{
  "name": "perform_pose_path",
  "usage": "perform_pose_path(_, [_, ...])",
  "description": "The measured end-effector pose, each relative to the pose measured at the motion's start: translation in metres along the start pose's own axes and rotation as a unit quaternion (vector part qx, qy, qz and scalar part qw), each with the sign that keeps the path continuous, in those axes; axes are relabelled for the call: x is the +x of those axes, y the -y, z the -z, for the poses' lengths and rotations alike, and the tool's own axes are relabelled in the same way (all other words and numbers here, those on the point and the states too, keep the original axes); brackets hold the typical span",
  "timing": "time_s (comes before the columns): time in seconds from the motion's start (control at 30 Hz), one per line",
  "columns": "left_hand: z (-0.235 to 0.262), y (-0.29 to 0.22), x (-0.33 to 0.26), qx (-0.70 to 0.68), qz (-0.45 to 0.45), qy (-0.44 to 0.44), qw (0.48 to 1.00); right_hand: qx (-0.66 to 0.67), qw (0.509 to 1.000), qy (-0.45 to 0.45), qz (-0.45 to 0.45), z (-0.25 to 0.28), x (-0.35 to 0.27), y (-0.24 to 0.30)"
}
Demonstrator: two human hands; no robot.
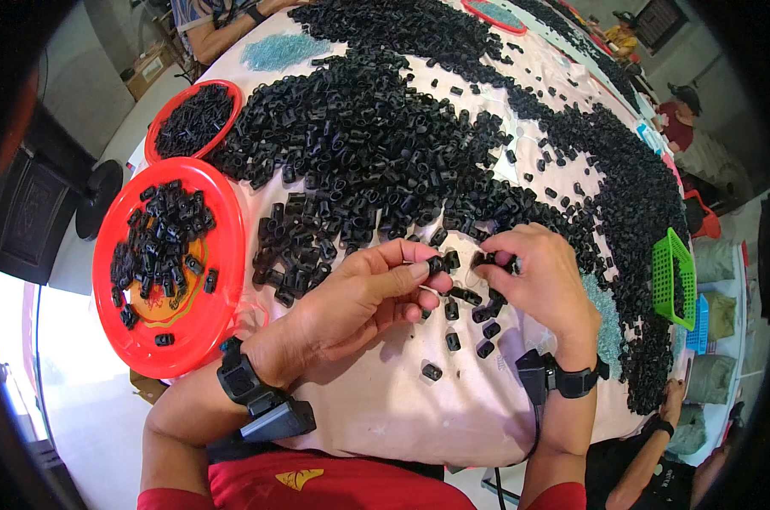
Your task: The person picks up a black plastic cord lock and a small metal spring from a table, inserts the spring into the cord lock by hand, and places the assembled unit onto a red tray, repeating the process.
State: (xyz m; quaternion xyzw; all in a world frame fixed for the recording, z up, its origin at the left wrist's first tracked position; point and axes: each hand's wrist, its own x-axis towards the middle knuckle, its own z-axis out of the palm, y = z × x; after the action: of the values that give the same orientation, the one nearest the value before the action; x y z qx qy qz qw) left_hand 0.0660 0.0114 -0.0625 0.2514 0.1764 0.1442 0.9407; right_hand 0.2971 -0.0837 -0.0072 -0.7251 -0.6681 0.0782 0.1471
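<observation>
Between thumb and fingers, my left hand (376, 293) pinches a small black plastic part (440, 263), held just above the cloth. Close to its right, my right hand (534, 268) is closed on another small black plastic part (505, 262), partly hidden by the fingers. Loose black parts (452, 342) lie on the pale cloth (385, 399) below the two hands. On the left stands a red plate (117, 336) with a heap of black pieces (162, 238) on it. A large pile of black parts (351, 127) spreads beyond my hands.
A smaller red tray (153, 140) of thin black pieces sits behind the plate. Clear bluish beads lie in a far heap (284, 52) and a right heap (610, 323). A green basket (664, 280) stands at the right edge. Other people (219, 34) sit around the table.
</observation>
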Motion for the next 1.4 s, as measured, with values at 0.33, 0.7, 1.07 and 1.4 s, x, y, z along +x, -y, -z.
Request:
perform_pose_path(0.33, [-0.006,0.0,-0.001,0.065,0.003,-0.009,0.998,0.12,0.989,-0.061,0.059,-0.005,0.003,0.004])
perform_pose_path(0.7, [-0.001,0.005,0.002,0.09,-0.033,-0.004,0.995,0.264,0.959,-0.036,0.095,-0.007,-0.001,0.031])
perform_pose_path(1.07, [-0.004,0.005,0.003,0.155,-0.068,-0.013,0.986,0.273,0.961,-0.043,0.003,-0.007,-0.004,0.038])
perform_pose_path(1.4, [-0.007,0.006,0.002,0.223,-0.104,-0.038,0.968,0.208,0.969,-0.093,0.093,-0.009,-0.001,0.045])
